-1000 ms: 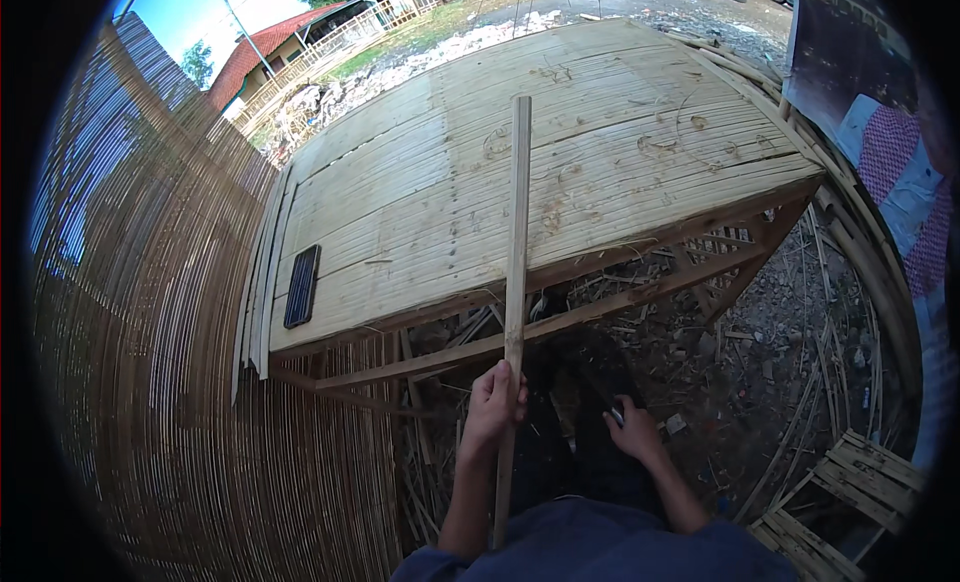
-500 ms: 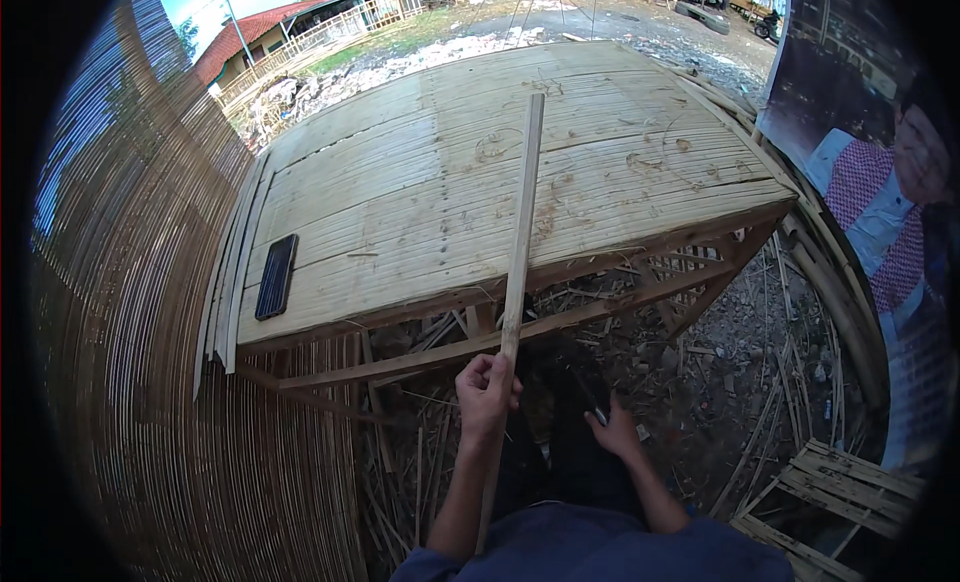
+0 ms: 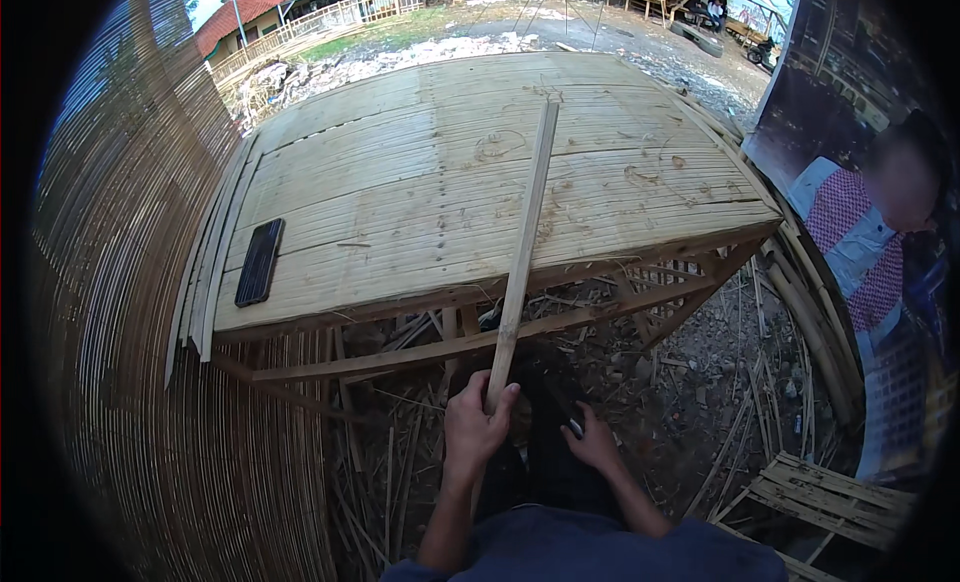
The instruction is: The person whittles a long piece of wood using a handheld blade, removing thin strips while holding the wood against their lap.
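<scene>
My left hand (image 3: 478, 420) is closed round a long, flat bamboo strip (image 3: 525, 232). The strip slants up and away from me, over the front edge of a bamboo-slat table (image 3: 370, 197); its lower end passes behind my forearm. To the right of it and lower than the table, my right hand (image 3: 597, 440) is closed on a small tool (image 3: 576, 429). Only a shiny metal bit of that tool shows against my dark trousers, so its kind is unclear.
A black phone (image 3: 260, 263) lies at the table's left side, beside several loose strips (image 3: 213, 272). A woven bamboo screen (image 3: 140, 312) stands left, a printed banner (image 3: 850, 212) right. Bamboo scraps litter the ground below. A slatted bamboo piece (image 3: 820, 497) is at lower right.
My left hand sits slightly lower, its thumb now across the strip's face. The strip's far end tilts a little more rightward. The whole view has shifted slightly; both hands keep their holds.
</scene>
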`<state>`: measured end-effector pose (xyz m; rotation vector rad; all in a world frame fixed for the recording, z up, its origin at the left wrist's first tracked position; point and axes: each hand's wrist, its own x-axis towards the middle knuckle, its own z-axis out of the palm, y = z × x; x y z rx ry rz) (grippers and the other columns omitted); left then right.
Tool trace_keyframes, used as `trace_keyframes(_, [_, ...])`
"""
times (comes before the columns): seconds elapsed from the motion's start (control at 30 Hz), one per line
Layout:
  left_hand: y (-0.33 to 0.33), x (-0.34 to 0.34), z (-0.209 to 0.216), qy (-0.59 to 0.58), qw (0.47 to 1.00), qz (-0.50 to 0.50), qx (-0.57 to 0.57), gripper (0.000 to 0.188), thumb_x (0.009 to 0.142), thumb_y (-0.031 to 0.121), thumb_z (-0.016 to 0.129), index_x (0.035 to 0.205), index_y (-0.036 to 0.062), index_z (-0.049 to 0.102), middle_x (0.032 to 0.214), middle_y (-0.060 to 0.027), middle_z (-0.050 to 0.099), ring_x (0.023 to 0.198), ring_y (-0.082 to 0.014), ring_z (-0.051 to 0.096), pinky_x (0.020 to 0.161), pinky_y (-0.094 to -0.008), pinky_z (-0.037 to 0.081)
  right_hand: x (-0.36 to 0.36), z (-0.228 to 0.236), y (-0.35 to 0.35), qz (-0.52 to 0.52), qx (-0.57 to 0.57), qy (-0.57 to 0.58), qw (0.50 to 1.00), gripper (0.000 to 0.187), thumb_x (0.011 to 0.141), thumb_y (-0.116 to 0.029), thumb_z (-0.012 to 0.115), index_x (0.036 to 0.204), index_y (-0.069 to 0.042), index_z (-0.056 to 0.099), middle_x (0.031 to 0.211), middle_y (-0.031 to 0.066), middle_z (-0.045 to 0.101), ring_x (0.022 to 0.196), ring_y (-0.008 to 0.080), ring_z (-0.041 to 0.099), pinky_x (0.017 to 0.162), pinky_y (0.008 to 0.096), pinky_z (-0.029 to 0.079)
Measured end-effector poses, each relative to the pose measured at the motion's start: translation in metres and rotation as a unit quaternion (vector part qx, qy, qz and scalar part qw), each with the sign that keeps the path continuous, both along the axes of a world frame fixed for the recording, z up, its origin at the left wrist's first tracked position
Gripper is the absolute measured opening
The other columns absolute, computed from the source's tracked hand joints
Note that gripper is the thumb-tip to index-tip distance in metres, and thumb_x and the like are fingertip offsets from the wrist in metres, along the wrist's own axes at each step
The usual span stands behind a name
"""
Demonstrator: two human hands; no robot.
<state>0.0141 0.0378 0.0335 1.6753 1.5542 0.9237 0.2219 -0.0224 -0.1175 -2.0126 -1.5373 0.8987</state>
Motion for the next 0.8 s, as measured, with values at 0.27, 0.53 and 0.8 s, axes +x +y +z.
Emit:
trace_keyframes(0.27, [-0.087, -0.005, -0.046, -0.02, 0.998, 0.039, -0.034, 0.018, 0.087, 0.018, 0.058, 0.086, 0.0015, 0.051, 0.061, -0.0225, 0.054, 0.061, -0.0422, 0.059, 0.05, -0.0441, 0.043, 0.0, 0.007, 0.006, 0.006, -0.003, 0.003, 1.0, 0.058, 0.079, -0.031, 0.065, 0.126, -0.005, 0.044, 0.091, 0.0243, 0.064, 0.087, 0.0397, 0.062, 0.077, 0.0445, 0.05])
trace_keyframes(0.53, [-0.081, -0.014, -0.048, -0.064, 0.997, -0.025, -0.021, 0.019, 0.085, 0.016, 0.063, 0.089, -0.0008, 0.055, 0.057, -0.0145, 0.055, 0.05, -0.0228, 0.06, 0.047, -0.0319, 0.043, 0.002, 0.005, 0.007, -0.004, 0.004, 0.021, 1.0, 0.052, 0.078, -0.029, 0.067, 0.121, -0.004, 0.049, 0.091, 0.0233, 0.064, 0.087, 0.0382, 0.063, 0.078, 0.0428, 0.05])
trace_keyframes(0.8, [-0.102, -0.028, -0.076, -0.172, 0.971, 0.049, -0.159, 0.019, 0.089, 0.015, 0.058, 0.099, -0.0009, 0.06, 0.059, -0.0015, 0.057, 0.053, -0.0063, 0.054, 0.049, -0.0233, 0.043, 0.008, -0.004, 0.009, -0.008, 0.027, 0.026, 0.999, 0.053, 0.079, -0.031, 0.066, 0.121, -0.005, 0.049, 0.086, 0.0225, 0.065, 0.085, 0.0391, 0.063, 0.076, 0.0446, 0.05])
